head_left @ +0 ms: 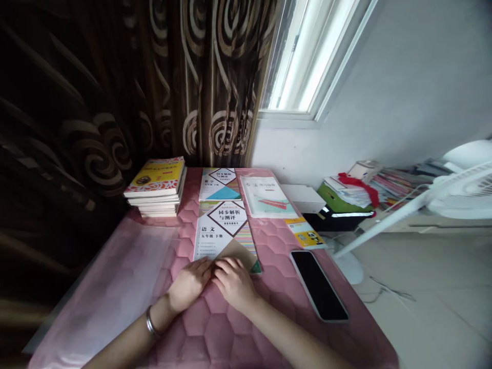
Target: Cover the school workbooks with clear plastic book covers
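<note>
Both hands rest side by side on a pink quilted table (215,333), at the near edge of a workbook (225,230) with a diamond title panel. My left hand (190,284), a bracelet on its wrist, lies with fingers curled against the book's lower edge. My right hand (234,282) touches the same edge, fingers bent down onto the cover's corner. Neither hand lifts anything. A second workbook (220,184) lies just beyond the first, and a pale booklet (267,197) lies to its right.
A stack of books (157,189) stands at the far left of the table. A black phone (318,284) lies at the right, with a small yellow booklet (306,233) beyond it. A white fan (457,192), cluttered shelves and a patterned curtain (172,77) surround the table.
</note>
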Tool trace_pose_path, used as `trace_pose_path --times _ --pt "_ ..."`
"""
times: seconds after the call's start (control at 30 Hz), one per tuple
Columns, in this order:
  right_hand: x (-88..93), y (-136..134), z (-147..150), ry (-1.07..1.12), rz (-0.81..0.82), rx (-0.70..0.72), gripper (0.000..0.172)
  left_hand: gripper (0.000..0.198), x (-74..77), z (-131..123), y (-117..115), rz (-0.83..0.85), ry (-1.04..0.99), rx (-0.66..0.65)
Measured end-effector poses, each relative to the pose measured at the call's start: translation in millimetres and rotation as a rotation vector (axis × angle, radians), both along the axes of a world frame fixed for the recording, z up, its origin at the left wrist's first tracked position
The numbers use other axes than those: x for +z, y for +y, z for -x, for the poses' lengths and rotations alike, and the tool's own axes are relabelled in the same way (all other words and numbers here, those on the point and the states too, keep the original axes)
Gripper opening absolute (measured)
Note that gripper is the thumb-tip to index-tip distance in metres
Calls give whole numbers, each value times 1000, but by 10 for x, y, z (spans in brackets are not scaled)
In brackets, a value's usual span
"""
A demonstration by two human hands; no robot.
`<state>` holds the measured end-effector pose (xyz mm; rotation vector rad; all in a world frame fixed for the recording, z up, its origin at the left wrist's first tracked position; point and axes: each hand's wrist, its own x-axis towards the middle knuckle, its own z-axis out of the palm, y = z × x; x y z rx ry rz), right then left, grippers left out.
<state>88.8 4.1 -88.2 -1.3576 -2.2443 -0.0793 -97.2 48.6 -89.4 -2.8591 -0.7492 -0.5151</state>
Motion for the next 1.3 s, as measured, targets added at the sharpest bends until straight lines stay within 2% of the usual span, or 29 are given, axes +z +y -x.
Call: trace_pose_path --times 0.2,0.37,0.57,0.87,1.03,1.3 --pt "-42 53 79 -74 -69 -36 11 23 62 -43 39 45 -82 5" --pt "-18 62 37 -50 -50 -19 13 22 152 -10 71 121 -108 -35" --pt "-3 9 -316 -15 -18 3 2 22 204 171 85 233 -104 16" --pt "-61 -215 -954 59 -8 -114 14 22 294 356 75 216 -65 51" --pt "-49 -252 -1156 53 62 -148 14 18 315 382 78 251 -60 58" --pt "-221 -207 -1329 161 56 -164 13 18 271 413 95 349 -105 88"
